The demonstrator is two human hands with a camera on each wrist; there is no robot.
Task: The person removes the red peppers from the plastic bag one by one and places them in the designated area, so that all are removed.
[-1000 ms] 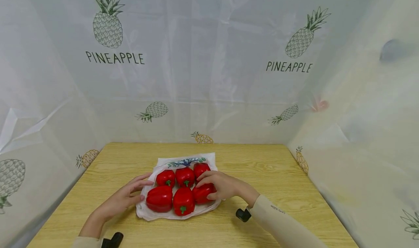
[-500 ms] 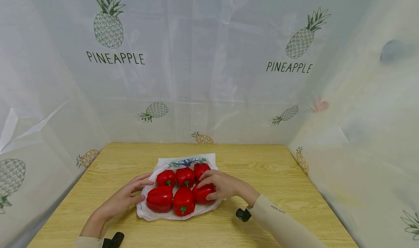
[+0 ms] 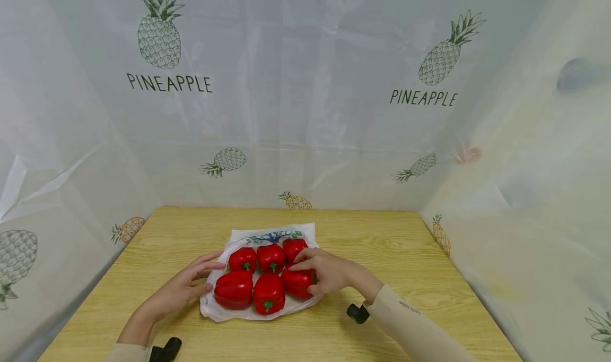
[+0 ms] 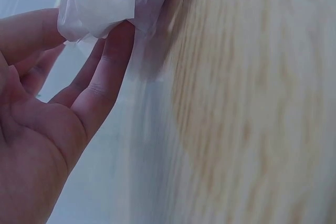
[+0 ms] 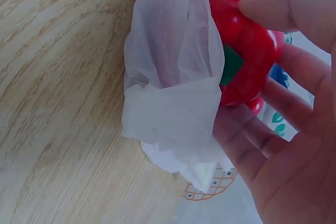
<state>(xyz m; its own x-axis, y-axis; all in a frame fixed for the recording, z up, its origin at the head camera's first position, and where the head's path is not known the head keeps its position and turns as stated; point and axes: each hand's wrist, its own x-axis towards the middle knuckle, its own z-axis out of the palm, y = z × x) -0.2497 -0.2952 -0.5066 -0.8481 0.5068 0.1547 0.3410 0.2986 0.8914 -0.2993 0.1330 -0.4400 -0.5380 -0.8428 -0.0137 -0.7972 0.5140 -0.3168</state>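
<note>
Several red bell peppers with green stems lie in two rows on an open white plastic bag (image 3: 220, 314) with a tree print. At the right end of the near row, a bell pepper (image 3: 296, 281) sits between the thumb and curled fingers of my right hand (image 3: 329, 272). Its green stem and the bag's crumpled side show in the right wrist view. My left hand (image 3: 179, 287) rests against the bag's left edge, fingers spread and thumb apart, beside the near-left bell pepper (image 3: 233, 290). In the left wrist view its fingertips touch the crumpled bag (image 4: 105, 3).
The bag lies on a light wood-grain table (image 3: 382, 245). A white curtain (image 3: 305, 112) with pineapple prints hangs behind and along both sides of it. Black wrist-camera mounts sit at both wrists, close over the tabletop.
My right hand has shifted slightly to the right at the near-right bell pepper, its thumb now closer to the pepper's right end. The left hand and the other peppers stay in place.
</note>
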